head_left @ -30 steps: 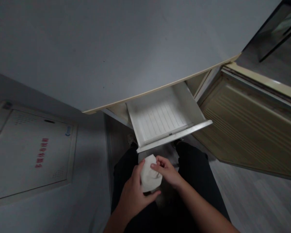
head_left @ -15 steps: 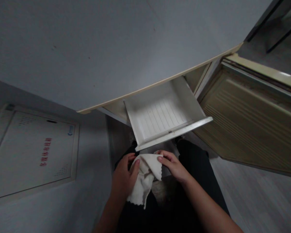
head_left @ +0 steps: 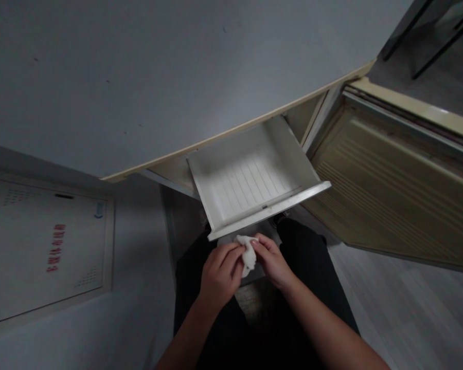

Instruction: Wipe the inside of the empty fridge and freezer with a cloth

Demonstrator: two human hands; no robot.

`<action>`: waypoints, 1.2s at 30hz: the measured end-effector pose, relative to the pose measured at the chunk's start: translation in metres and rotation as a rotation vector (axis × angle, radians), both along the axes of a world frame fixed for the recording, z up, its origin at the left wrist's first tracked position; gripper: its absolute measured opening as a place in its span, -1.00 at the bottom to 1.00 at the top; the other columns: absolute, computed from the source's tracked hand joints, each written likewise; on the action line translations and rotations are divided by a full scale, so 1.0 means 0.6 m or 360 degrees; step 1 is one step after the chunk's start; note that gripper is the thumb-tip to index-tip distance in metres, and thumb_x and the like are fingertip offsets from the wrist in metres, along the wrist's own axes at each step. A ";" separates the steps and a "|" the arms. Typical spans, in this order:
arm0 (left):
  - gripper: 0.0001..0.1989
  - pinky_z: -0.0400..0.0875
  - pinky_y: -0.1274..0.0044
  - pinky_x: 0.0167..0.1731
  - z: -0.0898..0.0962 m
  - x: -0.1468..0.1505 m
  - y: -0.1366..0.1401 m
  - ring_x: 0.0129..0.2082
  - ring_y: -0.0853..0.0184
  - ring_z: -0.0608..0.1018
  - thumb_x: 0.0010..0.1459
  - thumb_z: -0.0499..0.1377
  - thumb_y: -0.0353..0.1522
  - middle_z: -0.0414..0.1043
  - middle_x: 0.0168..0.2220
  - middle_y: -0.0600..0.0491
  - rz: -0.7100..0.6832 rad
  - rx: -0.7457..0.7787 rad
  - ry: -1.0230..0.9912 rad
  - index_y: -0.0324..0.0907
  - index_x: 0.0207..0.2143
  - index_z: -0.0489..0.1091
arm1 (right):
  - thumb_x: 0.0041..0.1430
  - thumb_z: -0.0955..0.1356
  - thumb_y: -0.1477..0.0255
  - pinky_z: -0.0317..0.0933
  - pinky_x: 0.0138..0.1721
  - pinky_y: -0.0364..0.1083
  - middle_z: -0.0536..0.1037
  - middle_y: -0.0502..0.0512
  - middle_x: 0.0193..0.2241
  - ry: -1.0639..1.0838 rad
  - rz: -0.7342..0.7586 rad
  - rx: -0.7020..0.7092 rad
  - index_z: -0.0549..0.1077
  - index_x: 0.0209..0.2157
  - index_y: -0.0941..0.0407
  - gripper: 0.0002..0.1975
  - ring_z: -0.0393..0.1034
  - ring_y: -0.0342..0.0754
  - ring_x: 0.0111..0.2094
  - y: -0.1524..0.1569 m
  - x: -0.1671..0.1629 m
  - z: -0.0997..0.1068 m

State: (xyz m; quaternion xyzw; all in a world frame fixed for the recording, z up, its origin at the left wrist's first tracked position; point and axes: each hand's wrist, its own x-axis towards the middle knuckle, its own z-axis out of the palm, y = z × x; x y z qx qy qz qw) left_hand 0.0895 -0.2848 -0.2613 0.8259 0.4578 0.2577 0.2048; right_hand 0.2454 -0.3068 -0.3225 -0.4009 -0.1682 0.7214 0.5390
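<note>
A white cloth [head_left: 249, 255] is bunched up between my two hands, just in front of the pulled-out drawer. My left hand [head_left: 223, 272] is closed around its left side, with the fingers curled over it. On the other side, my right hand [head_left: 270, 259] pinches the cloth's edge between thumb and fingers. Most of the cloth is hidden behind my left fingers. The white drawer [head_left: 250, 177] has a ribbed floor with nothing lying on it, and its front lip is just beyond my hands.
The drawer sticks out of a white cabinet-like appliance [head_left: 200, 77] with yellowed trim. Its door [head_left: 393, 190] stands swung out to the right. A wall panel [head_left: 50, 246] with red lettering is at left. Dark thin legs [head_left: 440, 49] stand at the upper right, over wood-look flooring [head_left: 393, 303].
The cloth hung spread out with its scalloped edge down; now it is gathered into a small bundle. My left hand has moved right and closed over it. The view has shifted slightly.
</note>
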 end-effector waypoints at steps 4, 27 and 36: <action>-0.88 0.43 0.55 -0.23 0.005 -0.006 0.029 -0.27 0.35 0.54 0.31 0.06 -0.40 0.47 -0.27 0.08 0.0501 -0.0202 -0.0268 -0.11 -0.19 0.39 | 0.17 0.43 0.02 0.18 -0.56 -0.19 0.36 -0.05 -0.52 -0.0136 -0.0250 -0.0100 0.29 -0.42 0.09 -0.55 0.26 -0.18 -0.56 -0.006 -0.013 -0.004; -0.75 0.38 0.60 -0.39 0.024 -0.041 0.072 -0.45 0.44 0.47 0.30 0.16 -0.29 0.47 -0.28 0.09 0.0093 -0.0588 0.0154 -0.06 -0.05 0.57 | 0.35 0.30 0.28 0.22 -0.34 -0.10 0.53 0.04 -0.38 -0.1531 0.0389 0.0318 0.31 0.23 0.14 -0.53 0.42 -0.07 -0.43 -0.051 -0.079 0.013; -0.64 0.33 0.57 -0.38 0.034 -0.041 0.073 -0.43 0.40 0.46 0.29 0.15 -0.26 0.49 -0.37 0.11 -0.0132 -0.1079 -0.0057 -0.07 0.09 0.50 | 0.29 0.32 0.41 0.26 0.08 0.04 0.46 0.23 -0.02 -0.1520 0.0069 0.0660 0.42 0.00 0.14 -0.74 0.34 0.06 0.04 -0.018 -0.057 -0.026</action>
